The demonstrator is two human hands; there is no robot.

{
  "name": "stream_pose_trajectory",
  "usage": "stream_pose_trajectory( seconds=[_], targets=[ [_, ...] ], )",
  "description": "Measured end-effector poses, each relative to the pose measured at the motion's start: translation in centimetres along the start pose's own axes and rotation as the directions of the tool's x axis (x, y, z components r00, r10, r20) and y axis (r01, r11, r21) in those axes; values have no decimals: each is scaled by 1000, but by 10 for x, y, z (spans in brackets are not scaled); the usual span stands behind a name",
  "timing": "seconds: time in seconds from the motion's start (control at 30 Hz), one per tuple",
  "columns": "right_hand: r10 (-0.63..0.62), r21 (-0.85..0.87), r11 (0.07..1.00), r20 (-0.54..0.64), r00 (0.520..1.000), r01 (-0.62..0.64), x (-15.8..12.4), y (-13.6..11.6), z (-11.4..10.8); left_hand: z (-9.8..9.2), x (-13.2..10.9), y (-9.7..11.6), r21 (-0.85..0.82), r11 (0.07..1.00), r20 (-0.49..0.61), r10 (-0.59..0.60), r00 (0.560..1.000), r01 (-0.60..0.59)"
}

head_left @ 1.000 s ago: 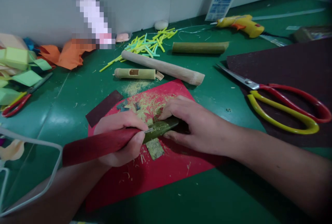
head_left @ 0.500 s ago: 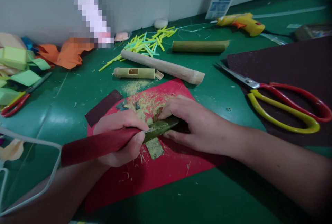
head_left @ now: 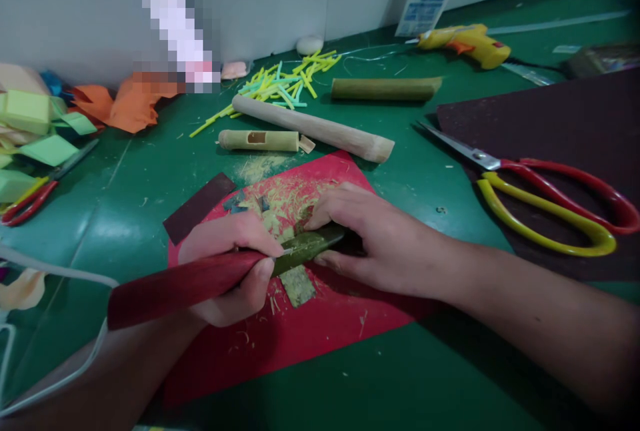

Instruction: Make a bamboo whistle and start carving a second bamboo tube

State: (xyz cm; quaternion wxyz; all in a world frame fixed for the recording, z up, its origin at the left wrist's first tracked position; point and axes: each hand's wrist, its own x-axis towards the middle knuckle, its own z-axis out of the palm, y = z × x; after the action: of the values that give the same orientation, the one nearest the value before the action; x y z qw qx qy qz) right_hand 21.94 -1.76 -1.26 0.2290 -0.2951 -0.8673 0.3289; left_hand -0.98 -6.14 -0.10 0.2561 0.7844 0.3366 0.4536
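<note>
From where I'm standing, a white packet [head_left: 425, 1] with blue printing and a red-and-blue round emblem is leaning against the wall toward one o'clock, its lettering looking too soft for me to read. The person's left grip [head_left: 233, 264] is clamping, thumb against finger, on a red-handled tool [head_left: 185, 290], whose little metal tip is pointing toward two o'clock and seemingly touching a dark green bamboo piece [head_left: 307, 246]. That piece is lying just beyond the left fingertips, and the right grip [head_left: 373, 241] is closing on its far end, fingers and thumb pressing from either side. Underneath, a red sheet [head_left: 240, 354] is catching curly, fibrous shavings, and a flat, mottled chip [head_left: 297, 286] is resting at six o'clock from the bamboo. On the glossy green table [head_left: 400, 378], a short pale tube [head_left: 277, 142] with a rectangular notch is lying at eleven o'clock, a longer greyish, matte stick [head_left: 315, 128] at twelve, and an olive tube [head_left: 385, 89] at one. Yellow and turquoise straws [head_left: 273, 88] are heaping up behind them. Scissors [head_left: 545, 204] with smooth red and yellow handles are lying at three o'clock, and crumpled orange paper [head_left: 137, 108] is sitting at ten.
</note>
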Motion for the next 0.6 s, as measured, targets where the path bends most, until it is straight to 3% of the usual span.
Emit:
stream_pose_trajectory(
  seconds=[0.33,0.53,0.6],
  targets=[
    [3,14,1000,-4,1000,-3,0,-1,1,-2,1,1,9,1000,16,2,1000,-2],
    [6,11,1000,5,1000,-6,-1,0,1,-11,7,12,94,993,182,-90,979,74],
    [4,4,1000,9,1000,-4,-1,-1,0,-13,8,16,171,978,180,-147,973,116]
  ],
)
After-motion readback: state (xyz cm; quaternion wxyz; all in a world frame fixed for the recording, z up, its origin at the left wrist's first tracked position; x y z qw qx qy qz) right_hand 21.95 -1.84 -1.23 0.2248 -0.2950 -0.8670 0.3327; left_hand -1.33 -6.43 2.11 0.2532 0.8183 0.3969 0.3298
